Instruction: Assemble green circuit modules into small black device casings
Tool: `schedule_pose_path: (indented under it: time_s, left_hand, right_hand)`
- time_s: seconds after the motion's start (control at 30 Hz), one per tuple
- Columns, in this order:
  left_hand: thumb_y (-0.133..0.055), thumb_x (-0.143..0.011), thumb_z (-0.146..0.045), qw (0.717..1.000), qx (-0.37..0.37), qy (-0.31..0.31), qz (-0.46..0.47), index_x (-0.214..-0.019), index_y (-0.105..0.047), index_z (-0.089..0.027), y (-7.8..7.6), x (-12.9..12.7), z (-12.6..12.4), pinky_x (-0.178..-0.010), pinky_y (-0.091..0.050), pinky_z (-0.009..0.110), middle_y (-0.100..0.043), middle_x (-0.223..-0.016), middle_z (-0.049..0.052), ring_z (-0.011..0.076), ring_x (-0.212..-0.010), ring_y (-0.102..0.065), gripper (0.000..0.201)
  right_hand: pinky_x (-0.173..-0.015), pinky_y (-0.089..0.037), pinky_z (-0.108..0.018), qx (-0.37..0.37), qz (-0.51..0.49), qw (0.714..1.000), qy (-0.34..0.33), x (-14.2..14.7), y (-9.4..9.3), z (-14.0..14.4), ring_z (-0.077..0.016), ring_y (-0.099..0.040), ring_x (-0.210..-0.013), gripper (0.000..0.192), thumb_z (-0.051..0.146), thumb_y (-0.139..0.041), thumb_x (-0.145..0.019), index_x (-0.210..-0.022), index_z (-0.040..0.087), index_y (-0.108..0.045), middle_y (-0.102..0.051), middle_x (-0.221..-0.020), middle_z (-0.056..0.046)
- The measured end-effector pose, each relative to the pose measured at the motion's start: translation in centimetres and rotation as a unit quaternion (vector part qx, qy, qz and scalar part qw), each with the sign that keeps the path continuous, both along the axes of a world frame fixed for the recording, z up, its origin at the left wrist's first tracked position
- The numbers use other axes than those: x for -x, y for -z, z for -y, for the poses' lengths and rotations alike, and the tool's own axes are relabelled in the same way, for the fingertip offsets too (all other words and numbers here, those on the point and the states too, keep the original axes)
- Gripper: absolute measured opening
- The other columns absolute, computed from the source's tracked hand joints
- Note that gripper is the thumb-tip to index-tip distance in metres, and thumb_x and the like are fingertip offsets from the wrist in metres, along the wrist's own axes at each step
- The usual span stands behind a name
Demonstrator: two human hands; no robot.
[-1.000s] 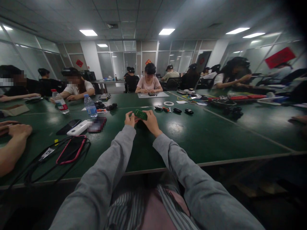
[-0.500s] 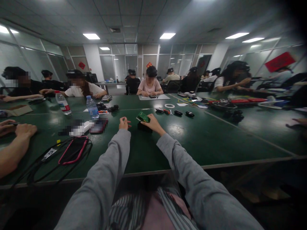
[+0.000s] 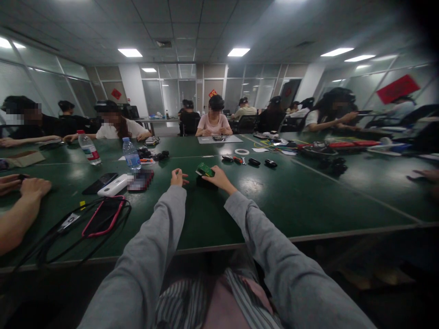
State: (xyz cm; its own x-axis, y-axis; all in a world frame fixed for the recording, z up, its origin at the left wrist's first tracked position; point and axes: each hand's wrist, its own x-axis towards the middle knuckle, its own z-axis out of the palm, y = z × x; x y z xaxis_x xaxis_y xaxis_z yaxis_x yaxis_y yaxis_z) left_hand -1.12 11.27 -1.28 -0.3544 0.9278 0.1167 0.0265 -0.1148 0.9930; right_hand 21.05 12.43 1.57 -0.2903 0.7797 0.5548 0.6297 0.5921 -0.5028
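Grasps green circuit board (image 3: 205, 169) by one end with right hand (image 3: 222, 178) | holds it tilted over dark object (image 3: 205, 182), above green table (image 3: 295, 196) | curls left hand (image 3: 179, 177) beside board, not touching; cannot tell whether empty or pinching something | faces white ring (image 3: 236, 151) and blue-capped bottle (image 3: 131, 154) farther back

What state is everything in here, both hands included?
Green circuit board: tilted, held in the right hand
Right hand: gripping the board
Left hand: fingers partly curled, apart from the board
Red-capped bottle: standing, capped
Blue-capped bottle: standing, capped
Pink-rimmed device: lying flat, face dark
White ring: lying flat
Ceiling lights: lit
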Motion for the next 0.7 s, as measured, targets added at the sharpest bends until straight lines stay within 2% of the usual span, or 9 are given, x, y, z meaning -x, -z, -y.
schedule_pose_path:
  time_s: [0.1,0.2,0.57,0.7]
  left_hand:
    - [-0.034,-0.095,-0.042,1.0,0.004,0.007,-0.014,-0.121,-0.035,-0.019,0.1,-0.1,-0.1,-0.042,-0.041,0.018,-0.069,-0.094,0.007,0.0077,-0.043,-0.058,0.035]
    - [-0.034,-0.095,-0.041,1.0,0.015,0.012,-0.018,-0.122,-0.035,-0.019,0.1,-0.1,-0.1,-0.043,-0.041,0.018,-0.069,-0.094,0.006,0.0073,-0.043,-0.058,0.034]
    - [-0.034,-0.095,-0.042,1.0,0.011,0.02,0.005,-0.122,-0.033,-0.02,0.1,0.0,0.0,-0.042,-0.04,0.019,-0.067,-0.094,0.006,0.008,-0.044,-0.058,0.035]
    - [-0.035,-0.094,-0.044,1.0,0.024,0.014,0.0,-0.122,-0.035,-0.022,0.1,0.0,-0.1,-0.044,-0.041,0.019,-0.068,-0.093,0.005,0.008,-0.044,-0.059,0.035]
  right_hand:
    - [-0.07,-0.042,-0.027,0.018,0.049,0.999,0.009,-0.3,0.6,-0.4,-0.017,-0.054,-0.077,0.043,0.054,-0.068,-0.071,-0.087,0.015,-0.06,-0.057,-0.088,-0.006]
    - [-0.068,-0.041,-0.026,0.024,0.057,0.998,0.003,-0.6,0.8,-0.4,-0.0169,-0.056,-0.077,0.042,0.054,-0.065,-0.074,-0.089,0.016,-0.059,-0.06,-0.087,-0.005]
    - [-0.076,-0.041,-0.03,-0.025,0.075,0.997,-0.006,-3.1,0.1,-0.4,-0.0197,-0.055,-0.082,0.048,0.061,-0.063,-0.074,-0.088,0.014,-0.062,-0.061,-0.088,-0.008]
    - [-0.076,-0.041,-0.03,-0.012,0.08,0.997,-0.02,-3.8,0.0,-0.4,-0.0204,-0.055,-0.084,0.049,0.06,-0.064,-0.073,-0.09,0.015,-0.063,-0.061,-0.089,-0.008]
